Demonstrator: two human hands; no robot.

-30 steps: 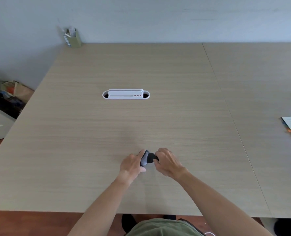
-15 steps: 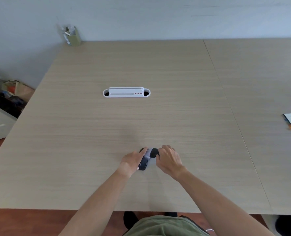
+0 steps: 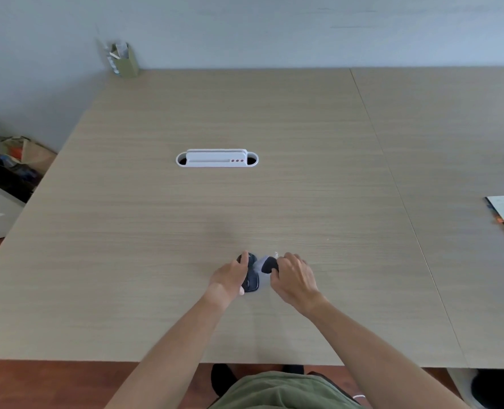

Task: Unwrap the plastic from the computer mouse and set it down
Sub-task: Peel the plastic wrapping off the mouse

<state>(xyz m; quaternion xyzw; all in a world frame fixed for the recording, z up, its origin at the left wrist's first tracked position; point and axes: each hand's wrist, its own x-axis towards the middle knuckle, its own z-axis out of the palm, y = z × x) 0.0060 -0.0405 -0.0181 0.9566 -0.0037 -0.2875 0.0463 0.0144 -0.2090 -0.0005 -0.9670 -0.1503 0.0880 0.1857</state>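
Far beyond the two grips, an olive pen cup [image 3: 126, 62] holds blurred stationery. On the pale wood-grain desk [image 3: 274, 196] the left hand [image 3: 231, 276] is closed over the dark, rounded computer mouse [image 3: 252, 278]. Just to its right, the right hand [image 3: 296, 277] pinches crinkled translucent plastic [image 3: 259, 262], stretched between both grips; forearms angle inward.

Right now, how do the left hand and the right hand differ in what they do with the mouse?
The left hand lies over the dark mouse and holds it on the table; the right hand pinches the plastic wrap beside it. The left hand covers the mouse's left side; the right hand sits clear of the mouse. Both rest low near the table's front edge.
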